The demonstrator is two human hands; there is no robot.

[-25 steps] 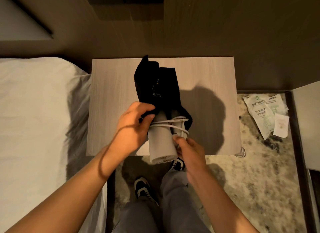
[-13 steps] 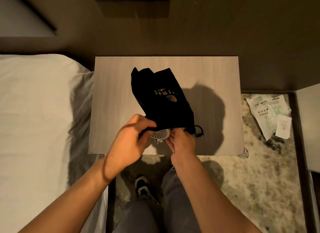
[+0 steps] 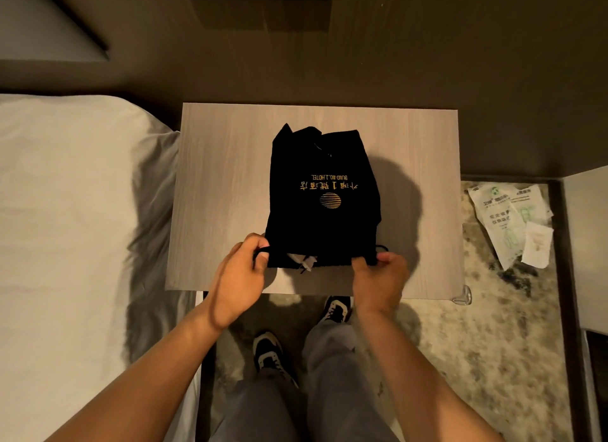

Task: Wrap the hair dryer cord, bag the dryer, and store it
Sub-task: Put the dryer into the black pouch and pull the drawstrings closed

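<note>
- The black drawstring bag [image 3: 324,198] lies flat on the bedside table [image 3: 223,165], its long axis running from the far edge toward me, closed bottom far, open mouth on the near side just inside the table's near edge.
- I can see a small pale patch of the hair dryer [image 3: 302,260] at the mouth, left of its middle; the rest is hidden inside the bag, so I judge the dryer is bagged but the mouth is not yet drawn shut.
- My left hand [image 3: 241,278] sits at the near left corner of the mouth, my right hand [image 3: 381,277] at the near right corner. Each is equally close to its own end, so the mouth stretches between them, left to right.
- Left hand: fingers curled closed, pinching the black drawstring [image 3: 263,251] where it leaves the left corner; thumb and forefinger touch the cord and the bag's hem.
- Right hand: fingers also closed tight, pinching the cord loop at the right corner; the tips touch the bag's edge.
- From here I judge the next pull should go outward, left and right along the mouth, across the bag's long axis, to cinch it.
- The risk I see is the pale bit at the mouth catching in the gather.
- White leaflets [image 3: 506,221] lie on the floor to the right, well apart from the work.
</note>
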